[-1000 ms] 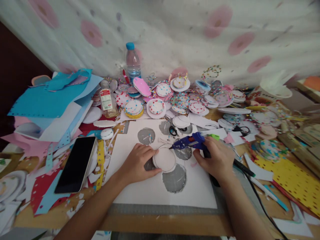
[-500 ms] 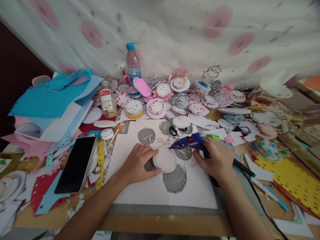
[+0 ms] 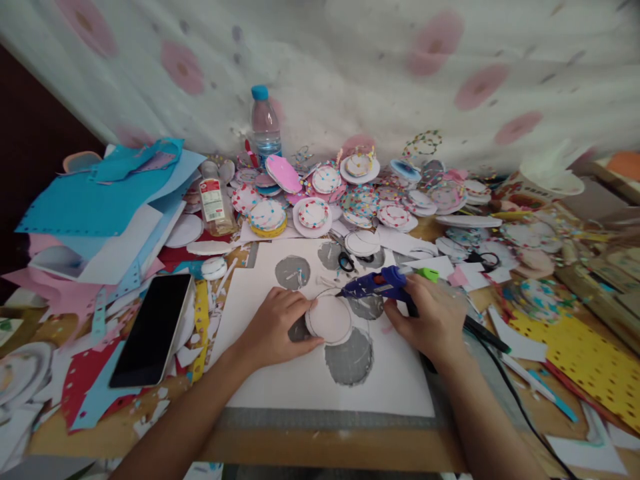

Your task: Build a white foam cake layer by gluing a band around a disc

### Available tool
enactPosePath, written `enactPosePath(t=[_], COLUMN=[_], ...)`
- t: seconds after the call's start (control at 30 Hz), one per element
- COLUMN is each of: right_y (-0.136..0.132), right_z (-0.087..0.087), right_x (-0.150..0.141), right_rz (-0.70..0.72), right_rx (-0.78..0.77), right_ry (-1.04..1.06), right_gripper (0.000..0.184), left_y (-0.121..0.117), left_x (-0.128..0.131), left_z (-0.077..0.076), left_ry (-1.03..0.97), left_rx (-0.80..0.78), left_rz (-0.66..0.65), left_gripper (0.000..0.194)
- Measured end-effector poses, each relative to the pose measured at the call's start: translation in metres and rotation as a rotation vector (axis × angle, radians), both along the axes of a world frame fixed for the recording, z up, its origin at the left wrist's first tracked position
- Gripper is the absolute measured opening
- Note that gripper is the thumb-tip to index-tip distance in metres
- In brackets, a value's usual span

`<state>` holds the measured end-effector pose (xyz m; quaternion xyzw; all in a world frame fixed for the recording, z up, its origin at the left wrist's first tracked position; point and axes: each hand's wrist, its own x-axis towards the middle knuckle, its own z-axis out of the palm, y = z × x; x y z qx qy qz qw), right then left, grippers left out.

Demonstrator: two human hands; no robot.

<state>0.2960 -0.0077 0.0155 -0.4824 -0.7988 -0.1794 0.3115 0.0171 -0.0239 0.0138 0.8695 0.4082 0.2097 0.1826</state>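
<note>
Between the thumb and fingers of my left hand (image 3: 280, 325) is the left edge of a white foam disc (image 3: 330, 321). My right hand (image 3: 429, 319) grips a blue glue gun (image 3: 377, 285), its dark nozzle pointing left at the disc's upper right rim; whether it touches I cannot tell. Under both lies a white sheet (image 3: 280, 387) with several round holes cut through it, where a grey cutting mat (image 3: 350, 360) shows. Small scissors (image 3: 346, 261) rest at the sheet's far edge, partly beneath another white disc (image 3: 363, 243).
Many bead-trimmed discs (image 3: 313, 213) crowd the back, near a water bottle (image 3: 266, 127) and a small labelled bottle (image 3: 216, 203). A phone (image 3: 153, 330) and foam scraps lie left. The dark cord (image 3: 510, 393) runs down the right side beside yellow dotted foam (image 3: 585, 357).
The glue gun's nozzle has shifted very slightly left along the disc's upper right edge. My left hand and the disc stay in place.
</note>
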Motion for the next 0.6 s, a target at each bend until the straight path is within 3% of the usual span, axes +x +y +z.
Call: enactPosePath(t=[0.6], right_y=[-0.0007], right_z=[-0.0004], right_x=[-0.0028], right_rz=[-0.016], right_rx=[-0.052], right_ry=[-0.019], right_gripper=[0.014], left_y=[0.0003], left_x=[0.0003], left_z=[0.0010], left_ry=[-0.001], left_rx=[-0.027], left_rz=[0.013], left_gripper=[0.042])
